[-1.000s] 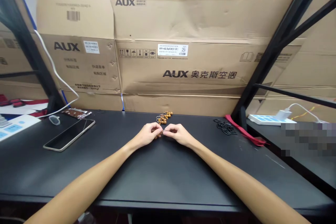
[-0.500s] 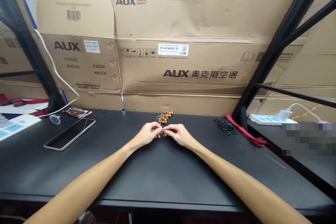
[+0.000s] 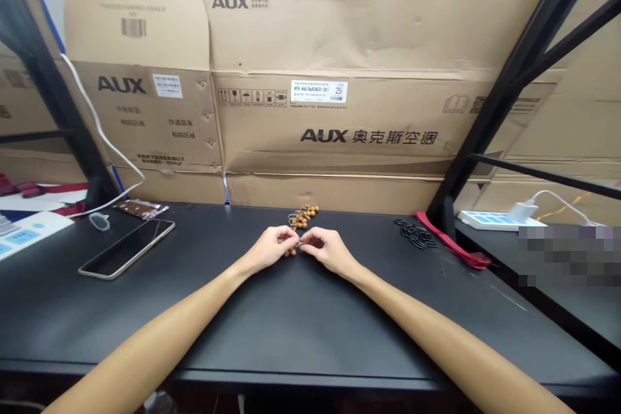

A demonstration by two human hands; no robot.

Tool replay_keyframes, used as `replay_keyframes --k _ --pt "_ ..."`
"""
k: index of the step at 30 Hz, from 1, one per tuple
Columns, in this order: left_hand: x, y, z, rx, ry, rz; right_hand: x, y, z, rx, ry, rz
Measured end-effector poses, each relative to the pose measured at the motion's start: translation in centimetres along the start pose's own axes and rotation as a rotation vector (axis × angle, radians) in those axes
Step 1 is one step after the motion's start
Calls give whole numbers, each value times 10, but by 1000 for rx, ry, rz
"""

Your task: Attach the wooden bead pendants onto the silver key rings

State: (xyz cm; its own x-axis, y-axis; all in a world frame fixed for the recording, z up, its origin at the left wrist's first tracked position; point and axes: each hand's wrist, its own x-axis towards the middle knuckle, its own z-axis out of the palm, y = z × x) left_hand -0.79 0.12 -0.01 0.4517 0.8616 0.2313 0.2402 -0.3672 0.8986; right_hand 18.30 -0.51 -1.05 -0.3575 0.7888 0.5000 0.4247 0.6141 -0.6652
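Observation:
My left hand (image 3: 272, 248) and my right hand (image 3: 327, 250) meet at the middle of the black table (image 3: 310, 330), their fingertips pinching a small metal key ring (image 3: 301, 244). The ring is thin, and the fingers partly hide it. A few wooden beads (image 3: 291, 251) show just under my left hand's fingers. Directly beyond both hands lies a cluster of amber-brown wooden bead charms with metal rings (image 3: 303, 216), close to the fingertips but apart from them.
A smartphone (image 3: 127, 248) lies to the left, beyond it a small packet (image 3: 140, 209). Black rings (image 3: 415, 233) and a red strap (image 3: 451, 242) lie to the right. A white power strip (image 3: 490, 220) sits on a side table. Flattened cardboard boxes (image 3: 378, 77) stand behind the table.
The ring, clearly visible half a second ago, now shows as a thin edge between my fingertips. Both hands stay pinched together at nearly the same spot.

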Motion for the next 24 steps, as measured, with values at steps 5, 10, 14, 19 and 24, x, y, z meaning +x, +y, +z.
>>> replay_keyframes --k 5,10,14,19,24 --pt "0 2 1 -46 13 -39 1 1 1 -53 117 21" --pt "0 3 1 -112 30 -40 1 -1 0 -79 91 -12" --pt "0 3 0 -112 6 -28 0 -2 1 -101 32 -49" --pt "-1 2 -1 -106 11 -9 0 0 2 -110 22 -82" --pt "0 -1 -1 -89 3 -5 0 1 4 -121 36 -103"
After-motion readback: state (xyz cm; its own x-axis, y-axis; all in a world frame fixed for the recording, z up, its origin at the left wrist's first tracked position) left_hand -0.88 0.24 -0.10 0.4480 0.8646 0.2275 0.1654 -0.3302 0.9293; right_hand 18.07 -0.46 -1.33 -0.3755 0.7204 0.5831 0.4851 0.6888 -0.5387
